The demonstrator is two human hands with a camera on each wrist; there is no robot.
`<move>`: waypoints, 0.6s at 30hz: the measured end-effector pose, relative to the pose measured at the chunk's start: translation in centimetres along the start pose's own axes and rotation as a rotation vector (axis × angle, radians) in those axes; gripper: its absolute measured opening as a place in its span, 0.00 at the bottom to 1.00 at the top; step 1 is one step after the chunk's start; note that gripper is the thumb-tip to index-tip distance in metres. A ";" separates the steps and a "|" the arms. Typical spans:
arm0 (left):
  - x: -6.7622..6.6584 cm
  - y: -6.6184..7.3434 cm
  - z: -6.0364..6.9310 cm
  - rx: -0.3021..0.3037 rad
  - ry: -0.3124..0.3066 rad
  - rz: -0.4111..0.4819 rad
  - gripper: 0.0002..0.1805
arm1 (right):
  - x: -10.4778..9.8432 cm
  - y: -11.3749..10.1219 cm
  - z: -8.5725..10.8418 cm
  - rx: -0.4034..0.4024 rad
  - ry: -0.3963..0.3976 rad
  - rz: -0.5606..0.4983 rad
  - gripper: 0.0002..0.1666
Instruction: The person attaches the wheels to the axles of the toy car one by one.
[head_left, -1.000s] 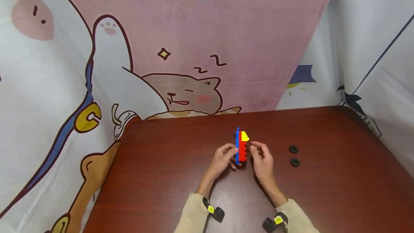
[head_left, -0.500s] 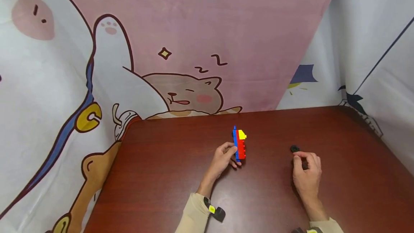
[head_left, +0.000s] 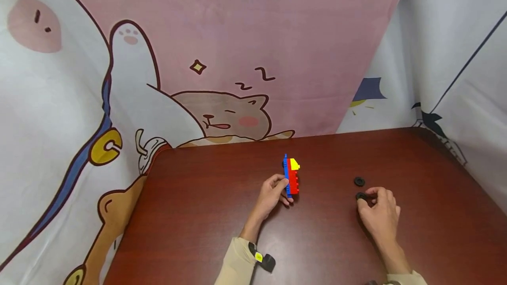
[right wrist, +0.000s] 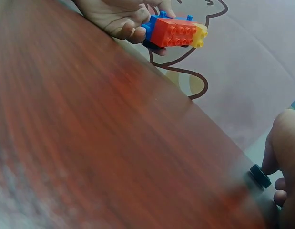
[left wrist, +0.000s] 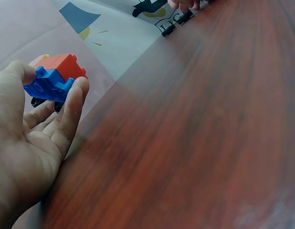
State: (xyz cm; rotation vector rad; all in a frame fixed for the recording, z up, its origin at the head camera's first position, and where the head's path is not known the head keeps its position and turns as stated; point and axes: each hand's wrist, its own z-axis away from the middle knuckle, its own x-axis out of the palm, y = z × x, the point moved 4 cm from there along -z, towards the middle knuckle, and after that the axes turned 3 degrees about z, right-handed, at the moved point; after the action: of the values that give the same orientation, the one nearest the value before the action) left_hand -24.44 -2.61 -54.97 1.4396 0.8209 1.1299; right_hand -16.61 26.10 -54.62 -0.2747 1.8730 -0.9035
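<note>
My left hand [head_left: 271, 197] pinches a block vehicle [head_left: 293, 179] between thumb and fingers, tilted on its side above the table. It has a blue base, a red studded brick [right wrist: 175, 33] and a yellow piece [right wrist: 198, 35] at one end; black wheels [left wrist: 37, 101] show under the blue base in the left wrist view. At the right, my right hand [head_left: 381, 219] has thumb and index finger at the nearer black wheel [head_left: 361, 195], which they pinch by its edge. Another black wheel [head_left: 359, 181] lies just beyond it, untouched.
The brown table [head_left: 198, 214] reaches back to a printed cloth [head_left: 309, 56] with cartoon animals. A pale cloth [head_left: 467, 100] hangs along the right side.
My right hand has moved right, from beside the block vehicle to the loose wheels, and then onto the nearer one. My left hand still holds the vehicle, shifted slightly left.
</note>
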 end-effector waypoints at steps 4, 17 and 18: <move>0.0 0.0 0.0 0.003 0.000 0.005 0.17 | 0.1 0.0 -0.1 -0.012 -0.001 0.005 0.14; -0.1 -0.3 -0.1 -0.005 0.018 -0.012 0.17 | 0.3 -0.1 0.1 -0.090 -0.045 0.064 0.20; -0.1 -0.2 -0.1 -0.005 0.021 -0.015 0.17 | 0.3 -0.1 0.1 -0.093 -0.051 0.067 0.20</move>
State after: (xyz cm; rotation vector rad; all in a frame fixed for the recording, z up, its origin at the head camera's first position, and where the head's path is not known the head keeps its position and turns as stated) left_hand -24.54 -2.58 -55.20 1.4171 0.8417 1.1369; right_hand -16.65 25.82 -54.77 -0.2867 1.8685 -0.7586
